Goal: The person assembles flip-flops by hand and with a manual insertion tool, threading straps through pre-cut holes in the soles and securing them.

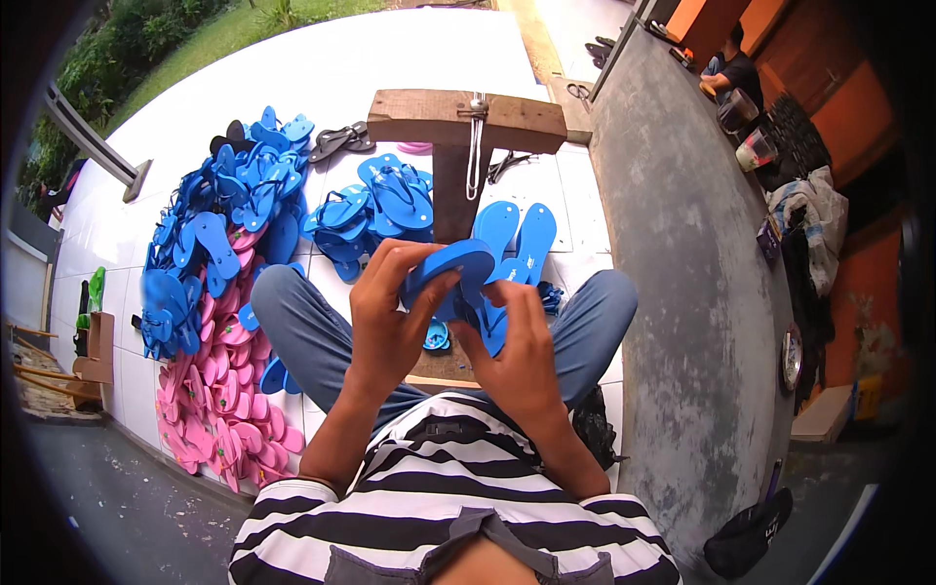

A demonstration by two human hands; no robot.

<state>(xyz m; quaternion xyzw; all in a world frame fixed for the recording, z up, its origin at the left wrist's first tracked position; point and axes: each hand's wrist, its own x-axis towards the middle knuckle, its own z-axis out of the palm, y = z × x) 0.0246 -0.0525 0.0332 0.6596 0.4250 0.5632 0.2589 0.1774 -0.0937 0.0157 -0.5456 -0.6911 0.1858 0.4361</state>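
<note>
Between my raised knees I hold up a blue flip-flop (470, 261), its sole bent over. My left hand (382, 307) is closed round the sole, the thumb pressing its underside. At its right side, the fingers of my right hand (519, 341) are curled in and grip the flip-flop near a dark blue strap; the exact grip is partly hidden. Just beyond stands a wooden T-shaped stand (460, 185) with a looped metal tool (475, 146) hanging from its crossbar. Two blue soles (535, 239) lie right of its post, and a heap of strapped blue flip-flops (402, 203) lies left.
A long pile on my left has blue flip-flops (214, 244) at the far part and pink flip-flops (219, 390) nearer. Black sandals (341, 142) lie beyond. On the right runs a grey concrete ledge (682, 292) with scissors (577, 91) by its far end. Another person (738, 73) sits far right.
</note>
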